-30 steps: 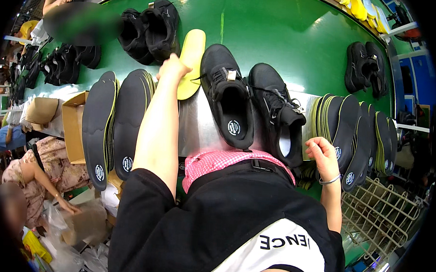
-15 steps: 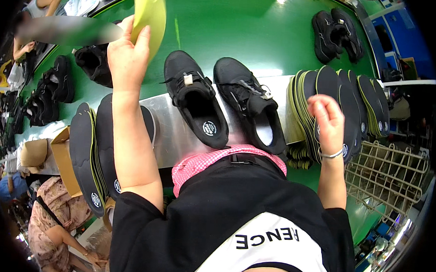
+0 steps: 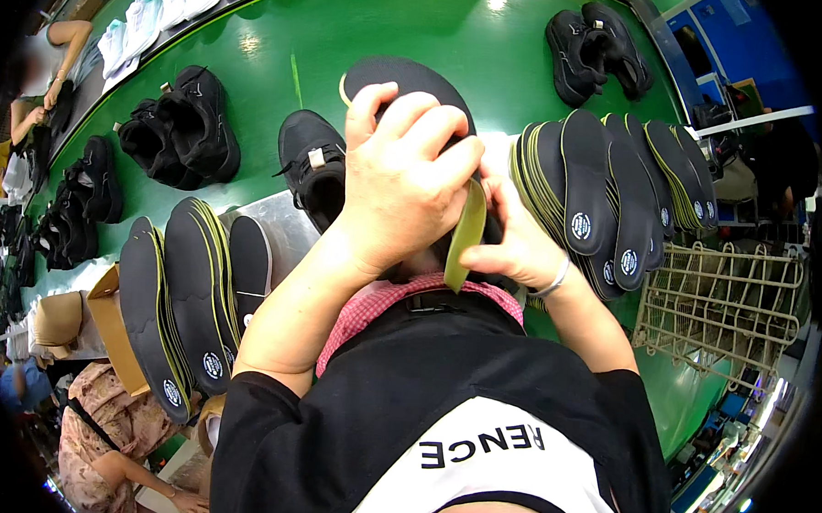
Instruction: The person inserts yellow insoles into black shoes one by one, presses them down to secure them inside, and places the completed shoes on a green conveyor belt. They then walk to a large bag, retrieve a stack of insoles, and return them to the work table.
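The left hand (image 3: 410, 174) is clamped on a long, thin insole with a black top face and a yellow-green underside (image 3: 468, 233), its fingers curled over the black face. The right hand (image 3: 514, 238) meets the near part, thumb against the yellow-green side. The insole is held bent above the near side of the green worktop (image 3: 366, 30). Just left of the hands stands a black lace-up shoe with a pale tab (image 3: 303, 144); what lies directly beneath them is hidden.

The sharp bend looks like the main risk: squeezed harder, the insole could crease, and if either hand slackened, it could spring flat and slip away. Its far end could also catch the shoe's laces if swung left. Upright stacks of black-and-yellow-green insoles stand at left (image 3: 195, 275) and right (image 3: 536, 161), so a wide elbow might topple one.
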Motion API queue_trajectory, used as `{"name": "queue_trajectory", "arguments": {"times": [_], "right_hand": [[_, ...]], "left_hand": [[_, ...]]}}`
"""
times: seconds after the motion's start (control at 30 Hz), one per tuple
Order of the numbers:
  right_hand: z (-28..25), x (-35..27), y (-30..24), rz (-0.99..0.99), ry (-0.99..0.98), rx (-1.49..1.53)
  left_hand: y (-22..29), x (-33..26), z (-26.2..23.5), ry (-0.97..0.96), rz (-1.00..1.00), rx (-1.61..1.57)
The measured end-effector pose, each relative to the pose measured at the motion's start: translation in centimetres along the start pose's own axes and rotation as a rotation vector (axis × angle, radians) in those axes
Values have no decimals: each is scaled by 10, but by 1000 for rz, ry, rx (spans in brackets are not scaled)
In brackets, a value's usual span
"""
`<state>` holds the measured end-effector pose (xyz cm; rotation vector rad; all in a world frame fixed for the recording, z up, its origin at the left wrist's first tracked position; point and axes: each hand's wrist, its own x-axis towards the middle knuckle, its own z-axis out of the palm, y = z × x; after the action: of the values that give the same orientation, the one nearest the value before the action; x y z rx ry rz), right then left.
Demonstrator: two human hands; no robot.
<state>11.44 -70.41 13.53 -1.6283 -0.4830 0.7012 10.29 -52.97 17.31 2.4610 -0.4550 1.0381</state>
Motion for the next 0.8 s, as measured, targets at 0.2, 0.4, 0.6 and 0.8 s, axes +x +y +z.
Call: {"name": "queue_trajectory", "arguments": {"times": [0.2, 0.4, 0.6, 0.8], "right_hand": [[-7, 2, -28, -212, 366, -57], [-18, -12, -28, -325, 192, -377], [-3, -26, -25, -232, 173, -554], [-21, -33, -26, -210, 113, -580]], "left_hand": [[4, 3, -10, 298, -119, -58], [-4, -18, 3, -28, -973, -1647], [13, -16, 24, 101, -1164, -1933], [30, -14, 37, 102, -1178, -1939]]}}
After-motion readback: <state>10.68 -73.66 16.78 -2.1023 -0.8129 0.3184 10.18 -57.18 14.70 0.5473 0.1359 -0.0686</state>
